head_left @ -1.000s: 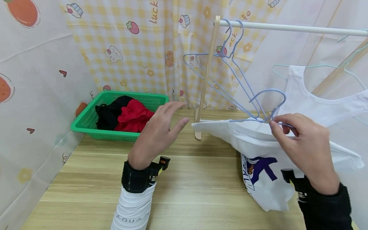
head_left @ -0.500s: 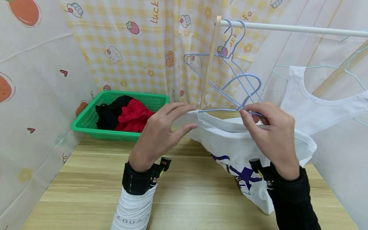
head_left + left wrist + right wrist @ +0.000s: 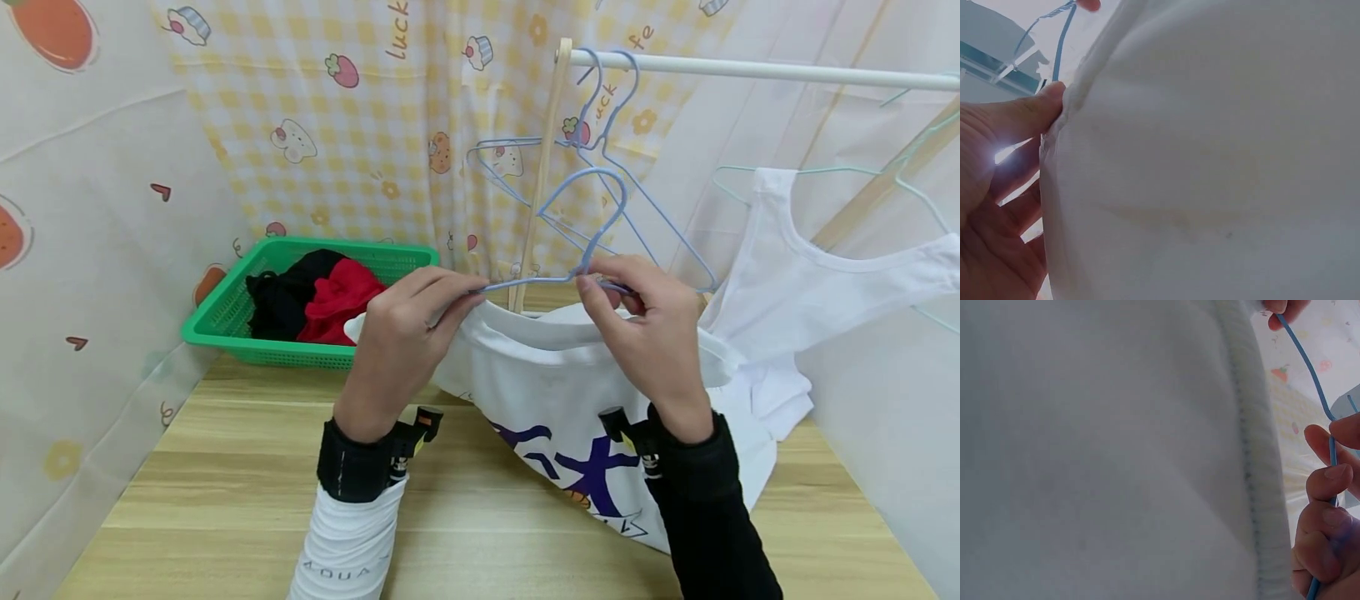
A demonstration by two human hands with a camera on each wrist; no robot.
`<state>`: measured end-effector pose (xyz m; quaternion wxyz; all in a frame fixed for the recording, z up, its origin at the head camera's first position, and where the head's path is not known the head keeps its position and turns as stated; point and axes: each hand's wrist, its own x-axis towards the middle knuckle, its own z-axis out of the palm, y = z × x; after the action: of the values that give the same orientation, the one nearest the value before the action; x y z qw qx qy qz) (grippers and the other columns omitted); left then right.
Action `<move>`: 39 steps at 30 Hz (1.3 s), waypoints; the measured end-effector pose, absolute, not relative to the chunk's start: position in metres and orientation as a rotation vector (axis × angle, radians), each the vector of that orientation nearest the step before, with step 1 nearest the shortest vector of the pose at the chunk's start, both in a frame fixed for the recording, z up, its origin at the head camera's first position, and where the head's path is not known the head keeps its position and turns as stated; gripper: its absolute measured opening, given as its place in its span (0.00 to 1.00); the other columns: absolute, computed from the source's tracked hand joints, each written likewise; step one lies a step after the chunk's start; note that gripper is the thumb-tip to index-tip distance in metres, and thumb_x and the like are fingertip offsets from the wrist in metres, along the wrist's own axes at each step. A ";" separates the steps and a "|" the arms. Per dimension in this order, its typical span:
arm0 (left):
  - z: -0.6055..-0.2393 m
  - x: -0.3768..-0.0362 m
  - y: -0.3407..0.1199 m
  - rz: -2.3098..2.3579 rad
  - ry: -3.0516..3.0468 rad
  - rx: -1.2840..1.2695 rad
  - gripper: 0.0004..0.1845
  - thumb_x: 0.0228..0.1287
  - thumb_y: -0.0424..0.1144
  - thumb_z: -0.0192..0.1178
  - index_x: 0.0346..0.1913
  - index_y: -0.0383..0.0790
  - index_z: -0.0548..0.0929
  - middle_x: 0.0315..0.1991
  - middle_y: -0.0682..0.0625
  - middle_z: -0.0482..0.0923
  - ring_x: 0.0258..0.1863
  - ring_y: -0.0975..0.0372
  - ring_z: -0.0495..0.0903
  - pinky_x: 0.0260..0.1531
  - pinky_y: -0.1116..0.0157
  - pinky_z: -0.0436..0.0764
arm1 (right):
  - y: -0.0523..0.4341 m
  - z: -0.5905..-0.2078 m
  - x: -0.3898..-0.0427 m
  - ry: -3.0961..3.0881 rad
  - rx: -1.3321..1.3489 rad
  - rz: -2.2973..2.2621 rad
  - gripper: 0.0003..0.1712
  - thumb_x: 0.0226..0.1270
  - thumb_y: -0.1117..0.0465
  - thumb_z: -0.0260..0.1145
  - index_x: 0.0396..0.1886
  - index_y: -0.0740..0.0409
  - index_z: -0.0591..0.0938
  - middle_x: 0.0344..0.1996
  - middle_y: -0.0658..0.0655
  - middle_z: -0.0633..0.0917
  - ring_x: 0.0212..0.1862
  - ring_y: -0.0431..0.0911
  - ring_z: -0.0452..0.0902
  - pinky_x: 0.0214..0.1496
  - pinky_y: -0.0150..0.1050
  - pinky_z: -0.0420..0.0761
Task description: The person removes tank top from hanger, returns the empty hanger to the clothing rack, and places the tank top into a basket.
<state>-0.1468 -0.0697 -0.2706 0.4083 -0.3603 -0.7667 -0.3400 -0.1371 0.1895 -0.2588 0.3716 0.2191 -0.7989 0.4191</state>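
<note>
Shirt [image 3: 555,383] is near five o'clock in my view, with the blue hanger [image 3: 532,282] at its neckline [image 3: 540,354]. My right hand [image 3: 648,329] pinches this hanger by the middle; toward nine o'clock, my left hand [image 3: 405,342] pinches it farther out. I should ease the neckline gently, not stretch it.
</note>
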 end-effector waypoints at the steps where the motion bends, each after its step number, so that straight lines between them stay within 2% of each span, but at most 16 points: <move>1: -0.271 -0.148 -0.070 -0.856 -1.939 -0.902 0.09 0.68 0.31 0.74 0.49 0.33 0.93 0.41 0.43 0.91 0.41 0.55 0.90 0.44 0.60 0.91 | 0.188 -0.261 -0.140 -2.053 0.562 1.079 0.07 0.75 0.64 0.72 0.44 0.62 0.93 0.35 0.57 0.89 0.33 0.37 0.73 0.34 0.27 0.68; 14: -0.276 -0.155 -0.073 -0.844 -2.041 -0.850 0.08 0.69 0.32 0.74 0.48 0.33 0.94 0.40 0.44 0.92 0.40 0.55 0.90 0.43 0.60 0.91 | 0.183 -0.280 -0.161 -2.035 0.527 1.093 0.06 0.77 0.69 0.67 0.41 0.67 0.88 0.31 0.59 0.83 0.33 0.39 0.71 0.39 0.27 0.71; 18: -0.276 -0.157 -0.077 -0.859 -2.030 -0.850 0.07 0.69 0.32 0.74 0.47 0.33 0.94 0.39 0.43 0.91 0.39 0.55 0.89 0.42 0.59 0.91 | 0.184 -0.283 -0.162 -2.024 0.484 1.107 0.06 0.77 0.69 0.66 0.41 0.68 0.88 0.32 0.60 0.85 0.33 0.39 0.71 0.39 0.26 0.71; 31: -0.274 -0.162 -0.095 -0.941 -1.972 -0.812 0.06 0.67 0.31 0.75 0.44 0.33 0.94 0.41 0.42 0.93 0.43 0.54 0.93 0.49 0.56 0.91 | 0.195 -0.280 -0.161 -1.989 0.359 1.134 0.09 0.78 0.67 0.65 0.42 0.72 0.87 0.33 0.63 0.87 0.31 0.36 0.70 0.36 0.25 0.69; 34: -0.274 -0.162 -0.098 -0.939 -1.954 -0.795 0.06 0.68 0.32 0.74 0.44 0.33 0.95 0.41 0.42 0.93 0.43 0.54 0.93 0.50 0.61 0.90 | 0.198 -0.279 -0.161 -1.958 0.346 1.144 0.10 0.77 0.67 0.64 0.40 0.72 0.87 0.32 0.55 0.87 0.31 0.36 0.70 0.36 0.26 0.69; 39: -0.275 -0.164 -0.101 -0.974 -1.895 -0.754 0.05 0.69 0.32 0.73 0.42 0.33 0.94 0.40 0.42 0.93 0.43 0.55 0.93 0.54 0.76 0.83 | 0.202 -0.277 -0.161 -1.922 0.307 1.172 0.10 0.76 0.67 0.65 0.39 0.71 0.87 0.31 0.35 0.82 0.30 0.36 0.70 0.34 0.27 0.68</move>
<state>-0.1645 -0.1013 -0.2749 0.4265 -0.3016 -0.7583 -0.3899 -0.1610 0.2018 -0.2774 0.4213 0.1225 -0.7671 0.4680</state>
